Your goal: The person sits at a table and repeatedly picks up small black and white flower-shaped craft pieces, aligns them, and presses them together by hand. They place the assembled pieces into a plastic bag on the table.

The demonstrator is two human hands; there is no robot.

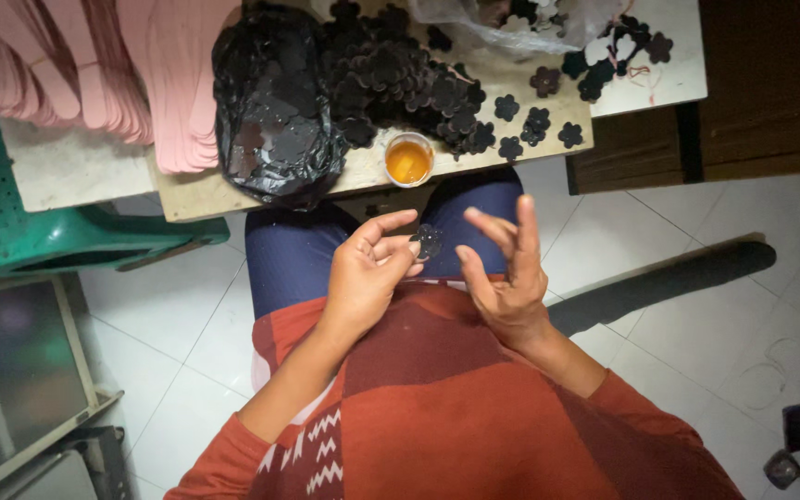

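the left hand (pixel 368 278) pinches a dark flower cutout (pixel 429 241) over the lap, below the desk's (pixel 76 167) near edge; the right hand (pixel 504 278) is open, empty. a loose grip could drop the cutout to the floor.

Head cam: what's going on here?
A seated person holds a small dark flower-shaped cutout in the fingers of the left hand, over their lap. The right hand is open beside it, fingers spread, holding nothing. On the low table ahead lie a heap of the same dark flower pieces, a black plastic bag, a small cup of orange liquid at the near edge and a stack of pink cutouts to the left.
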